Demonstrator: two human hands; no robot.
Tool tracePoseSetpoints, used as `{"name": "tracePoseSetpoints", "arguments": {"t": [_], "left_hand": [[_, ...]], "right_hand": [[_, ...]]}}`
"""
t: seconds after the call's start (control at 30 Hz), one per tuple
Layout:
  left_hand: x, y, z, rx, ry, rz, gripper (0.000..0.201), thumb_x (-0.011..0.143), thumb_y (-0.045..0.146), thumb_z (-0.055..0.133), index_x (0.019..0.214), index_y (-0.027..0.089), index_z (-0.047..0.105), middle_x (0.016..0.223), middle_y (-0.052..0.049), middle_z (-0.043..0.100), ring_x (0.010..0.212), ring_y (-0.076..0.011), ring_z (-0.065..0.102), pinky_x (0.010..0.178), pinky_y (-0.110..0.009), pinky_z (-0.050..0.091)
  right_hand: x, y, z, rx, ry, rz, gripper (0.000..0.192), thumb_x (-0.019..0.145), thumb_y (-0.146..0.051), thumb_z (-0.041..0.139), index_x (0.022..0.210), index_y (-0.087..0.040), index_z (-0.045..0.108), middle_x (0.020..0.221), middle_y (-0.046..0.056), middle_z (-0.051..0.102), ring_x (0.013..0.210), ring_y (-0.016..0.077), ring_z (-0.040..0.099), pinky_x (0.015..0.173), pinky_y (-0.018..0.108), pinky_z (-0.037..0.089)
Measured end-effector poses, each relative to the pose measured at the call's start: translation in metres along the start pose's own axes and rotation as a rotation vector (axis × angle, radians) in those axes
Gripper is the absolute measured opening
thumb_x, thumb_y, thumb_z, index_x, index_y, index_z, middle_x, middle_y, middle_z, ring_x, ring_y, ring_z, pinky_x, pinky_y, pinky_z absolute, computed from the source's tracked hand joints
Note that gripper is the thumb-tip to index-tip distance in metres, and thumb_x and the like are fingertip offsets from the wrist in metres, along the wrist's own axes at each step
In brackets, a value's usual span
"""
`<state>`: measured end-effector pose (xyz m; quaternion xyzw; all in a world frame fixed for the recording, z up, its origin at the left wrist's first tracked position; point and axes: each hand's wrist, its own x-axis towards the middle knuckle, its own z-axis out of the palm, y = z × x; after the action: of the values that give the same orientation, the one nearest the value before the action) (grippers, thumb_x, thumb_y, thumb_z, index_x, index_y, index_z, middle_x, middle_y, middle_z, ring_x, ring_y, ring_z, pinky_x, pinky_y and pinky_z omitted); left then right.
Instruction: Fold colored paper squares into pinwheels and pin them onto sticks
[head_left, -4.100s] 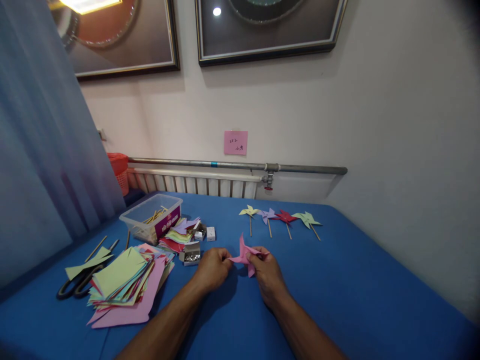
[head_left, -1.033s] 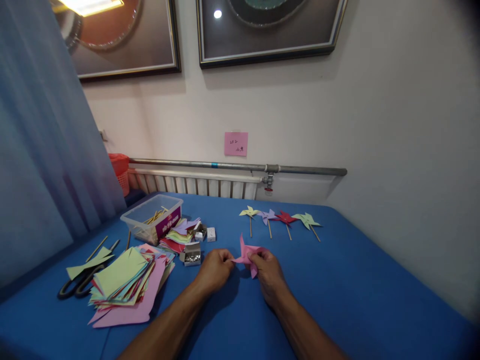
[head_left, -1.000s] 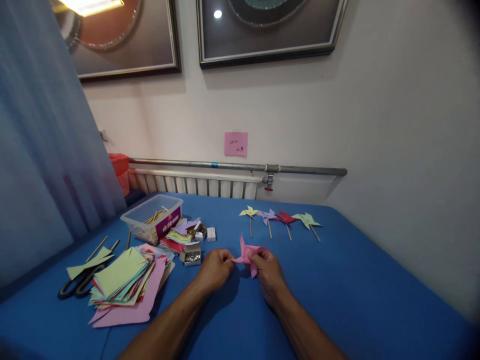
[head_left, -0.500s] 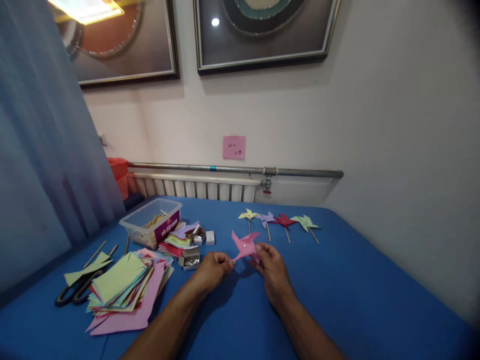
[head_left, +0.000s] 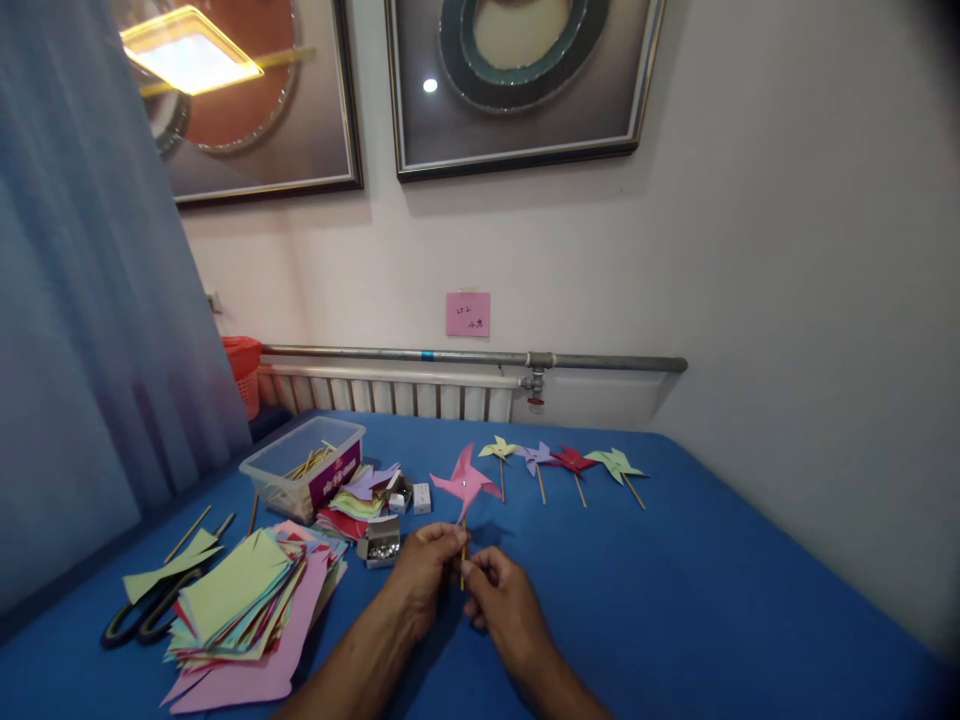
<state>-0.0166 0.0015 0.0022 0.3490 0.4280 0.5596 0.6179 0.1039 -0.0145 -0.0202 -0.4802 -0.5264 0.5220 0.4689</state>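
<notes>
A pink paper pinwheel (head_left: 464,483) stands upright on a thin wooden stick over the blue table (head_left: 675,600). My left hand (head_left: 424,566) pinches the stick from the left. My right hand (head_left: 496,596) grips the same stick just below and to the right, fingers curled round it. Beyond the pink one, several finished pinwheels lie in a row: yellow (head_left: 498,450), purple (head_left: 534,456), red (head_left: 571,461) and green (head_left: 615,463).
A stack of coloured paper squares (head_left: 240,600) lies at the left, with black scissors (head_left: 139,620) beside it. A clear plastic box of sticks (head_left: 304,465), small boxes of pins (head_left: 381,540) and loose sticks sit further back. A radiator and pipe run along the wall.
The pink pinwheel has risen from flat between my fingers to upright on its stick. Both hands have shifted down onto the stick. The camera has tilted upward.
</notes>
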Motion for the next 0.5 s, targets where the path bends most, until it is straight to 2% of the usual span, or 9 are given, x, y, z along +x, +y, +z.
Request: {"name": "tracePoseSetpoints", "arguments": {"t": [0.17, 0.27, 0.33, 0.4, 0.5], "left_hand": [[-0.003, 0.000, 0.004, -0.005, 0.020, -0.006, 0.038, 0.052, 0.043, 0.087, 0.066, 0.014, 0.066, 0.052, 0.002, 0.055, 0.049, -0.0093, 0.047, 0.052, -0.024, 0.034], [-0.003, -0.001, 0.005, 0.036, 0.041, -0.016, 0.040, 0.051, 0.044, 0.087, 0.065, 0.015, 0.065, 0.051, 0.003, 0.054, 0.047, -0.0078, 0.042, 0.051, -0.023, 0.029], [-0.004, -0.002, 0.007, 0.074, 0.034, -0.030, 0.041, 0.051, 0.046, 0.087, 0.063, 0.015, 0.063, 0.049, 0.004, 0.051, 0.045, -0.0071, 0.039, 0.049, -0.023, 0.026], [-0.005, -0.004, 0.009, 0.102, 0.018, -0.049, 0.042, 0.050, 0.048, 0.087, 0.063, 0.016, 0.062, 0.048, 0.005, 0.050, 0.044, -0.0072, 0.038, 0.048, -0.024, 0.025], [-0.007, -0.006, 0.012, 0.130, -0.005, -0.058, 0.044, 0.049, 0.049, 0.087, 0.065, 0.016, 0.063, 0.049, 0.004, 0.052, 0.044, -0.0079, 0.040, 0.049, -0.023, 0.027]], "right_hand": [[0.009, -0.002, -0.008, -0.007, -0.016, 0.044, 0.036, 0.075, -0.057, 0.070, 0.072, -0.022, 0.059, 0.048, -0.004, 0.057, 0.040, 0.0110, 0.048, 0.042, 0.023, 0.034], [0.017, -0.004, -0.015, 0.089, 0.087, 0.004, 0.042, 0.070, -0.061, 0.073, 0.072, -0.021, 0.061, 0.061, -0.001, 0.063, 0.049, 0.0117, 0.053, 0.046, 0.023, 0.037], [0.019, -0.007, -0.020, 0.185, 0.146, 0.027, 0.048, 0.065, -0.066, 0.077, 0.074, -0.021, 0.064, 0.067, 0.000, 0.065, 0.054, 0.0125, 0.055, 0.048, 0.024, 0.039], [0.018, -0.010, -0.022, 0.302, 0.147, 0.064, 0.054, 0.064, -0.070, 0.079, 0.080, -0.020, 0.069, 0.073, 0.002, 0.068, 0.061, 0.0150, 0.060, 0.055, 0.026, 0.045], [0.011, -0.016, -0.021, 0.484, 0.086, 0.058, 0.055, 0.065, -0.071, 0.080, 0.086, -0.020, 0.072, 0.088, 0.007, 0.074, 0.083, 0.0219, 0.069, 0.072, 0.031, 0.052]]}}
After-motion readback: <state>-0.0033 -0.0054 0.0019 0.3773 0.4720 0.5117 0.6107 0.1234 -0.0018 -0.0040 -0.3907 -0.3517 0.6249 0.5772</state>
